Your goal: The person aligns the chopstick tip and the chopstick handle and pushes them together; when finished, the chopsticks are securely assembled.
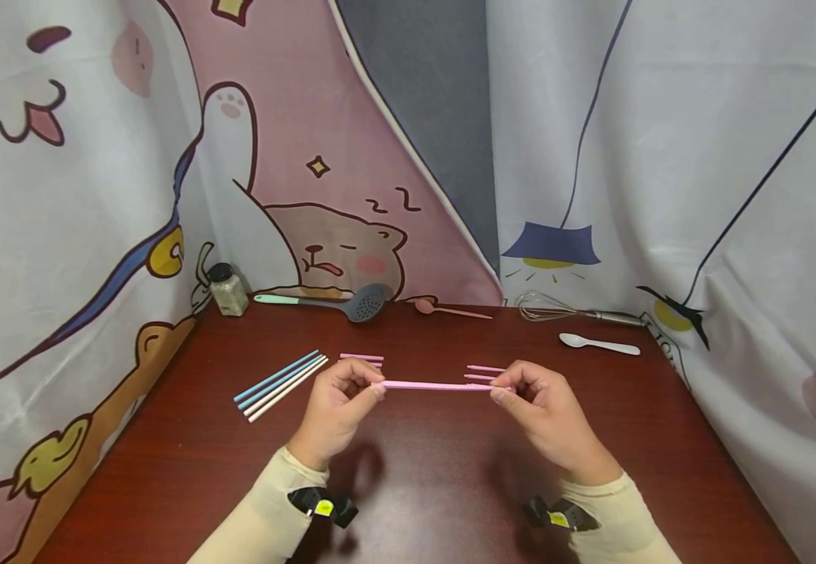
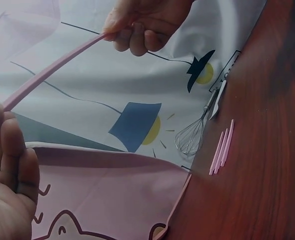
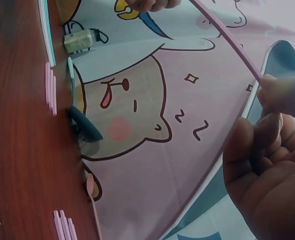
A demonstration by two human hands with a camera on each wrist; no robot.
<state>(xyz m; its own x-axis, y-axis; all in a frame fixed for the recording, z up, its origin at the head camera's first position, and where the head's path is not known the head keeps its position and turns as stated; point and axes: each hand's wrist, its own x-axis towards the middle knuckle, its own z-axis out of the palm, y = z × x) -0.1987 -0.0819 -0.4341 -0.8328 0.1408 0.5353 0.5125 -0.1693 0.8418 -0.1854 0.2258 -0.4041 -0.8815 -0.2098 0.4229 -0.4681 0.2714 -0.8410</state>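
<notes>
A long, thin pink stick (image 1: 429,385) is held level above the table, one end in each hand. My left hand (image 1: 337,407) pinches its left end between thumb and fingers. At the other end, my right hand (image 1: 545,415) pinches it the same way. Both wrist views show the stick (image 2: 52,72) stretched between the left hand (image 2: 10,185) and the right hand (image 3: 272,155). Short pink sticks (image 3: 50,89) lie on the table behind the left hand. Another group of short pink sticks (image 2: 221,148) lies behind the right hand, partly covered by it in the head view.
Blue sticks (image 1: 277,376) and white sticks (image 1: 284,389) lie side by side at left. Along the back are a black-lidded jar (image 1: 228,291), a slotted skimmer (image 1: 366,304), a pink spoon (image 1: 425,307) and a whisk (image 1: 545,307). A white spoon (image 1: 600,344) lies at right.
</notes>
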